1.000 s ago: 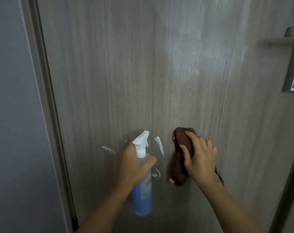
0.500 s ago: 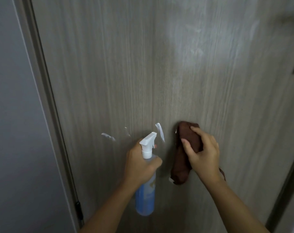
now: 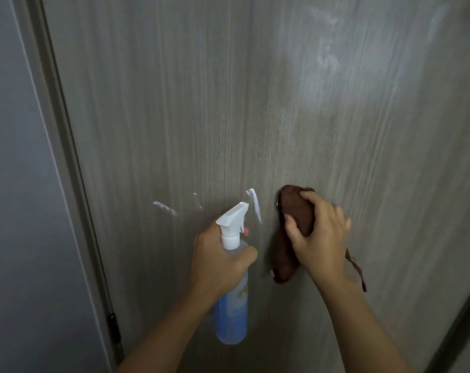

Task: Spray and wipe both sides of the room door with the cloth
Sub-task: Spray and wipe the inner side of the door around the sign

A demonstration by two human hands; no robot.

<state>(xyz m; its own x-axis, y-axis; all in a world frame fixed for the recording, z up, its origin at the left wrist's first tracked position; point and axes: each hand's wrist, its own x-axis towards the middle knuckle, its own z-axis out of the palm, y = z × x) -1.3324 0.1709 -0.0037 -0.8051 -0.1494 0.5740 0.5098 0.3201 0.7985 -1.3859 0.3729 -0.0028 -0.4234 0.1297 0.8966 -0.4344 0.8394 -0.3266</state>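
Observation:
A grey wood-grain door [image 3: 255,103] fills the view. My left hand [image 3: 217,261] grips a spray bottle [image 3: 232,313] with blue liquid and a white trigger head pointed at the door. White foam streaks [image 3: 254,204] sit on the door just above the nozzle, and another streak [image 3: 165,208] lies further left. My right hand [image 3: 320,238] holds a bunched brown cloth [image 3: 295,211] against the door, right of the streaks. A loose end of the cloth hangs below my wrist.
The door frame [image 3: 67,157] runs down the left, with a dark hinge [image 3: 114,327] low down and a grey wall [image 3: 13,211] beside it. A dark strip along the door's right edge [image 3: 465,319] shows at the lower right. A pale wiped patch lies at the upper right.
The view has shifted down and left, so the metal door handle has left the frame. Both hands stay near the same spot on the door, cloth pressed beside the foam streaks.

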